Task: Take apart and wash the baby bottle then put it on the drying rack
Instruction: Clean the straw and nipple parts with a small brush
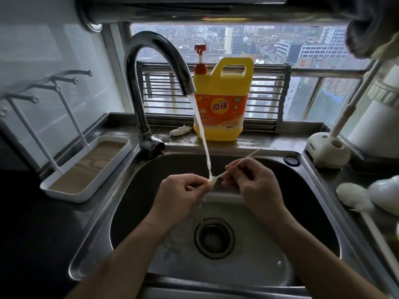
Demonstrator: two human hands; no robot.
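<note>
- Slanting lower-left to upper-right, thin white rod [252, 153] spans both hands above steel sink [138, 190], tip under water stream [204, 145].
- Pale tip pinched by left hand [179, 195]; shaft pinched by right hand [257, 184].

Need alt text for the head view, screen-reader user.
Two hands hold a thin brush under water running from the faucet over a steel sink: left hand pinches its bristle tip, right hand grips the stick. A yellow detergent jug stands behind; a white drying rack sits to the left.

Left hand [179, 192] and right hand [258, 183] bare; left forearm [121, 255] and right forearm [319, 251] unsleeved to the lower edge of view.
</note>
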